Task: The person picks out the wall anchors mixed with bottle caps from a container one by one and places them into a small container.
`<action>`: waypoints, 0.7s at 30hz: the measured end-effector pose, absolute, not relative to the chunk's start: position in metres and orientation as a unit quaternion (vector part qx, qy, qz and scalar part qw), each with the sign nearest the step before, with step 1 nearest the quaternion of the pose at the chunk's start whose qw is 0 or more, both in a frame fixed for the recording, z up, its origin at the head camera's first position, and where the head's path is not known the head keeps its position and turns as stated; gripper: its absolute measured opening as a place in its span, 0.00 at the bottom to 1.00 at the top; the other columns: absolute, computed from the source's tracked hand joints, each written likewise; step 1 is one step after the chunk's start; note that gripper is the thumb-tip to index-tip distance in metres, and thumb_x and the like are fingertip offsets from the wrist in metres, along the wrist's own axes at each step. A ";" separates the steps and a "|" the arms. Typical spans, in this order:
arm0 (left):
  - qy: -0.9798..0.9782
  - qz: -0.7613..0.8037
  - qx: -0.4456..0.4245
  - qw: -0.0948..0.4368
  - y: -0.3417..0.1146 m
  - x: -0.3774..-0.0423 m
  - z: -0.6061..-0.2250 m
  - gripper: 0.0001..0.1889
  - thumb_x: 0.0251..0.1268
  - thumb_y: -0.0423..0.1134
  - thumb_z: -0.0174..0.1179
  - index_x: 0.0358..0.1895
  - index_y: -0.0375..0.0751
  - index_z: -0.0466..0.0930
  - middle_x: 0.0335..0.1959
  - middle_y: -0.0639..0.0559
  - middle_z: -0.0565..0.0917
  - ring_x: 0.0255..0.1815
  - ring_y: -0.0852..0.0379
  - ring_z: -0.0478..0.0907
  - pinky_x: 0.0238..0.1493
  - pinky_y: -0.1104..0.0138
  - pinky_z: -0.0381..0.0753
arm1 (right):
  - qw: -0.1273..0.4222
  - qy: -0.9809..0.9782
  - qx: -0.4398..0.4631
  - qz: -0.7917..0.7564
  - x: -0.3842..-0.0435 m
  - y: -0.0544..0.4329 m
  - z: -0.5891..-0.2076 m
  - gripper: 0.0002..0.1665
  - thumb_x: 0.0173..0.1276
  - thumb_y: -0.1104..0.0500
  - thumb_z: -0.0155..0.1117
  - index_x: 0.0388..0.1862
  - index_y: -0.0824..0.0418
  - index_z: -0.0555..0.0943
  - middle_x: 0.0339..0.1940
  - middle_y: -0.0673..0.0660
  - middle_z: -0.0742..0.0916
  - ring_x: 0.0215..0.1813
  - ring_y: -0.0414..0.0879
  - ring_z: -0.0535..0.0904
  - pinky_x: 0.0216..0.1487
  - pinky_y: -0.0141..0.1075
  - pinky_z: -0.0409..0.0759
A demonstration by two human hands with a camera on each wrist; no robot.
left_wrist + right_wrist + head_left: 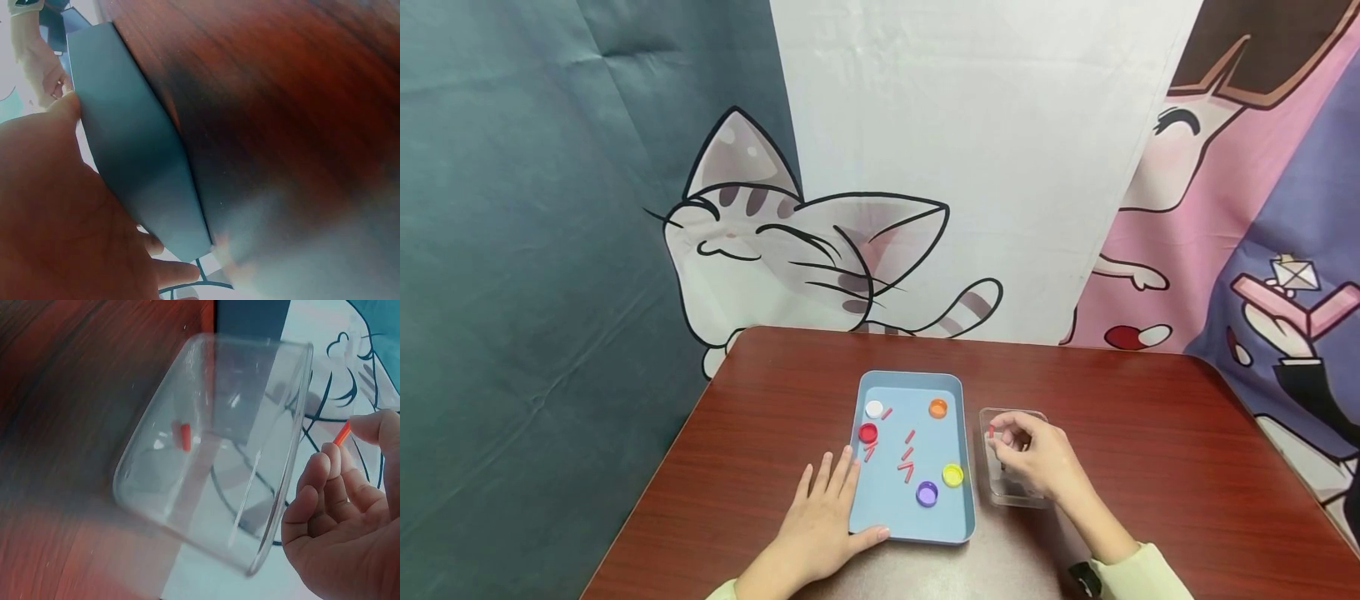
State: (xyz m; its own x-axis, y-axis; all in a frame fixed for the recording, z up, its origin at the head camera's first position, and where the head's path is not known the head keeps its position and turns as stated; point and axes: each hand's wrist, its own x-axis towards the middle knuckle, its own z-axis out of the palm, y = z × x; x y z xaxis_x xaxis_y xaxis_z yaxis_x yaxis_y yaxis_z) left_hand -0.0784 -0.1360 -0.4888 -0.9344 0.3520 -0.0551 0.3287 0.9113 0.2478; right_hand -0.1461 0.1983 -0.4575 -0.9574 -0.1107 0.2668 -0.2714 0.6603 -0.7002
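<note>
My right hand pinches a small red stick between thumb and fingertip, over the clear plastic box. Inside that box lies another red stick, seen in the right wrist view. Spread along the left side of the blue tray is my left hand, its fingers straight and its thumb at the near left corner. Several red sticks lie scattered on the tray floor. A red cap sits by the left wall, with sticks close below it.
Other round caps stand in the tray: white, orange, yellow and purple. The clear box is just right of the tray on the brown wooden table. Behind the table hangs a printed curtain.
</note>
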 end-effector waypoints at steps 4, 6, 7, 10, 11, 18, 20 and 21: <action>0.976 0.119 0.172 0.053 -0.137 -0.080 -0.491 0.54 0.64 0.78 0.47 0.80 0.37 0.55 0.83 0.42 0.50 0.81 0.34 0.48 0.77 0.38 0.47 | 0.102 -0.906 0.099 0.399 -0.146 0.207 -0.459 0.10 0.58 0.62 0.76 0.38 0.54 0.86 0.25 0.45 0.81 0.28 0.36 0.75 0.29 0.30 0.74; 0.976 0.119 0.173 0.052 -0.137 -0.080 -0.491 0.54 0.64 0.77 0.47 0.80 0.37 0.55 0.83 0.42 0.50 0.81 0.34 0.48 0.77 0.38 0.47 | 0.100 -0.907 0.097 0.398 -0.146 0.212 -0.461 0.10 0.58 0.61 0.76 0.38 0.54 0.86 0.25 0.44 0.81 0.27 0.35 0.75 0.29 0.30 0.74; 0.976 0.119 0.173 0.051 -0.137 -0.080 -0.491 0.54 0.64 0.77 0.47 0.80 0.37 0.55 0.83 0.42 0.51 0.81 0.34 0.48 0.77 0.38 0.47 | 0.099 -0.908 0.096 0.396 -0.146 0.214 -0.461 0.10 0.59 0.61 0.76 0.39 0.54 0.86 0.25 0.44 0.81 0.27 0.35 0.75 0.29 0.30 0.74; 0.976 0.121 0.175 0.046 -0.137 -0.079 -0.491 0.54 0.64 0.77 0.48 0.79 0.36 0.56 0.83 0.41 0.52 0.81 0.34 0.49 0.77 0.38 0.48 | 0.096 -0.911 0.091 0.390 -0.145 0.222 -0.462 0.10 0.59 0.60 0.76 0.40 0.53 0.86 0.25 0.44 0.81 0.28 0.35 0.75 0.29 0.30 0.74; 0.976 0.121 0.175 0.044 -0.137 -0.079 -0.490 0.54 0.64 0.77 0.48 0.79 0.36 0.56 0.83 0.41 0.52 0.81 0.34 0.49 0.77 0.38 0.48 | 0.096 -0.912 0.091 0.389 -0.145 0.224 -0.462 0.10 0.59 0.60 0.76 0.40 0.53 0.86 0.25 0.44 0.81 0.28 0.35 0.75 0.29 0.30 0.74; 0.976 0.119 0.176 0.041 -0.137 -0.078 -0.490 0.54 0.64 0.77 0.48 0.79 0.36 0.57 0.83 0.42 0.52 0.81 0.34 0.50 0.76 0.38 0.49 | 0.097 -0.911 0.097 0.388 -0.146 0.235 -0.462 0.10 0.60 0.61 0.75 0.40 0.54 0.86 0.25 0.44 0.82 0.27 0.34 0.75 0.29 0.29 0.74; 0.976 0.119 0.176 0.042 -0.137 -0.078 -0.489 0.54 0.64 0.77 0.48 0.79 0.36 0.57 0.83 0.42 0.52 0.81 0.34 0.50 0.76 0.38 0.49 | 0.100 -0.912 0.099 0.384 -0.147 0.239 -0.463 0.10 0.60 0.61 0.75 0.40 0.55 0.86 0.25 0.43 0.82 0.27 0.34 0.75 0.29 0.29 0.74; 0.976 0.118 0.175 0.042 -0.136 -0.078 -0.489 0.54 0.64 0.77 0.48 0.79 0.36 0.57 0.83 0.42 0.52 0.81 0.34 0.50 0.77 0.38 0.49 | 0.102 -0.913 0.101 0.382 -0.147 0.240 -0.463 0.10 0.60 0.61 0.76 0.40 0.55 0.86 0.25 0.43 0.82 0.27 0.34 0.75 0.29 0.29 0.74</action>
State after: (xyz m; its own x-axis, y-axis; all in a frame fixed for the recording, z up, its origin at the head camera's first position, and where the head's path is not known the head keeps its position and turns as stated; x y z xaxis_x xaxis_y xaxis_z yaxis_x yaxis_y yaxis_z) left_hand -0.0784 -0.1364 -0.4886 -0.9349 0.3524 -0.0416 0.3323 0.9106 0.2456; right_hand -0.1471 0.2401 -0.4630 -0.9587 -0.1075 0.2634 -0.2629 0.6883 -0.6761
